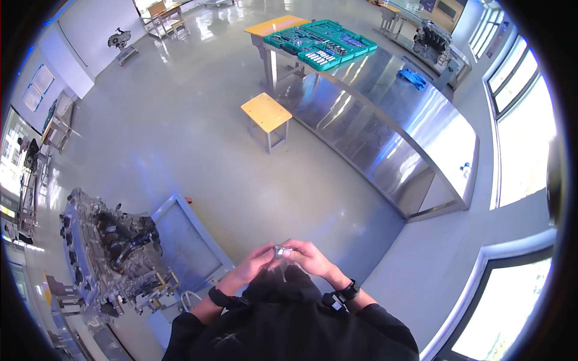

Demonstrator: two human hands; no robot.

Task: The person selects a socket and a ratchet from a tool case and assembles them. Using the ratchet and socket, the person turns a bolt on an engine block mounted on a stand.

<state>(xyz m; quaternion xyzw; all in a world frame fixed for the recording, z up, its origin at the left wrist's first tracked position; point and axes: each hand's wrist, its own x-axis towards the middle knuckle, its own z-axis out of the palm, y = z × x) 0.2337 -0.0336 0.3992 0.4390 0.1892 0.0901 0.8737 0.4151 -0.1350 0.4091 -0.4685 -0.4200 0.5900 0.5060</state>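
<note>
Close in front of my body, my left hand (259, 261) and my right hand (307, 256) come together around a small shiny metal piece (280, 250). Fingers of both hands pinch it, and they cover much of its shape, so its exact kind cannot be made out. Dark bands circle both wrists. To the left of my hands stands a bare engine (123, 246) with its metal casing and dark parts exposed, beside a blue-grey tray-like frame (192, 234).
A yellow-topped stool (267, 112) stands on the floor ahead. Right of it runs a long steel workbench (385, 90), bearing an opened green socket-set case (322, 43) and a crumpled blue cloth or glove (412, 79). Another engine (432, 41) sits at the far right, near windows.
</note>
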